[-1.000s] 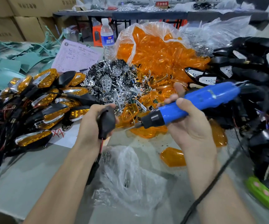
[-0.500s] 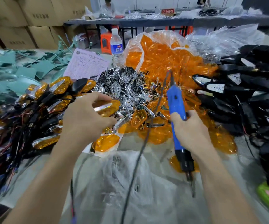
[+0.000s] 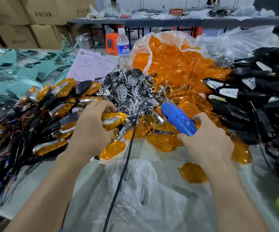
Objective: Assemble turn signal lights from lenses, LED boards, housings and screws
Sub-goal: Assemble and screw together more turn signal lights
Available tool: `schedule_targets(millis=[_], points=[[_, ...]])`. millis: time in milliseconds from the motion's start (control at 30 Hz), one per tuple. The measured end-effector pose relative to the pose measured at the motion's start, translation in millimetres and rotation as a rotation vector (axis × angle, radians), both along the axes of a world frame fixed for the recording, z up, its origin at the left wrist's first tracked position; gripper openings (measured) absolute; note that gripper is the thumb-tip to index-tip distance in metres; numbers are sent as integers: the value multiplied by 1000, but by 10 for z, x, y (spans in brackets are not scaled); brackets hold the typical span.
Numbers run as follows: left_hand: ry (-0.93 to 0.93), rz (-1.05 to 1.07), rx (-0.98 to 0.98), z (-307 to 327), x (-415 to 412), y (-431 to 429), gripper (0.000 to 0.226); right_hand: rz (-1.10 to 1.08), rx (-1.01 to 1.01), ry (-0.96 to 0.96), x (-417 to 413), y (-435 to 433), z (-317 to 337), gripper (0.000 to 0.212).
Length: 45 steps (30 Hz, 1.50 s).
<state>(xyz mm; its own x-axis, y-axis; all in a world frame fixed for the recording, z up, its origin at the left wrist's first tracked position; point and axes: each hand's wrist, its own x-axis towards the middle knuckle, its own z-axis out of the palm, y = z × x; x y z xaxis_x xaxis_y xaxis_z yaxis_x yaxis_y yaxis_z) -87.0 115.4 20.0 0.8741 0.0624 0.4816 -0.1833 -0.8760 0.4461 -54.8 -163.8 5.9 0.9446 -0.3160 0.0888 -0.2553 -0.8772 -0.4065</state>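
My left hand (image 3: 91,131) grips an assembled turn signal light (image 3: 114,120) with its amber lens and chrome strip facing up, next to the pile of finished lights (image 3: 48,111) on the left. My right hand (image 3: 207,141) holds the blue electric screwdriver (image 3: 177,119) by its lower body; the tip is hidden under my hand and its black cord (image 3: 125,163) runs down toward me. Chrome LED reflector parts (image 3: 128,91) are heaped at centre. Amber lenses (image 3: 177,64) spill from a clear bag behind. Black housings (image 3: 261,91) are piled on the right.
A crumpled clear plastic bag (image 3: 135,190) with small screws lies in front of me. Loose amber lenses (image 3: 192,172) lie on the table. A water bottle (image 3: 123,47), a paper form (image 3: 90,67) and green scraps (image 3: 9,67) sit at the back left. Cardboard boxes stand behind.
My left hand has carried the assembled light toward the finished pile on the left. My right hand has swung the screwdriver from hanging tip-down to lying tilted, its cord end up and to the left.
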Motion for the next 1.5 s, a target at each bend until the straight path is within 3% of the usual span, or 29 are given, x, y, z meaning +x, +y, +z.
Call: schedule_targets(millis=[133, 300, 467, 633, 767, 833, 1000, 1167, 1333, 1400, 1500], points=[[-76, -50, 167, 8, 44, 214, 68, -28, -7, 38, 13, 17, -26, 60], [-193, -72, 328, 29, 163, 386, 64, -35, -16, -55, -50, 91, -10, 55], [-156, -5, 290, 94, 249, 706, 65, 139, 113, -233, -124, 192, -3, 46], [-242, 62, 45, 397, 225, 1153, 66, 231, 212, -311, -170, 319, -36, 40], [-196, 3, 303, 652, 279, 1368, 70, 447, 374, -395, -236, 577, -58, 40], [-134, -48, 386, 655, 301, 1306, 72, 559, 485, -310, -245, 838, -8, 42], [35, -3, 267, 382, 329, 1127, 71, 819, 669, -30, 3, 1635, 263, 60], [234, 45, 143, 222, 325, 1139, 58, 828, 562, 106, 374, 2083, 354, 65], [22, 47, 240, 179, 127, 1030, 50, 731, 599, -27, 648, 1974, 294, 68], [-40, 1, 306, 151, 85, 921, 48, 662, 380, -83, 802, 1801, 302, 71], [-46, -50, 347, 114, 131, 673, 42, 749, -249, 126, 972, 1591, 333, 61]])
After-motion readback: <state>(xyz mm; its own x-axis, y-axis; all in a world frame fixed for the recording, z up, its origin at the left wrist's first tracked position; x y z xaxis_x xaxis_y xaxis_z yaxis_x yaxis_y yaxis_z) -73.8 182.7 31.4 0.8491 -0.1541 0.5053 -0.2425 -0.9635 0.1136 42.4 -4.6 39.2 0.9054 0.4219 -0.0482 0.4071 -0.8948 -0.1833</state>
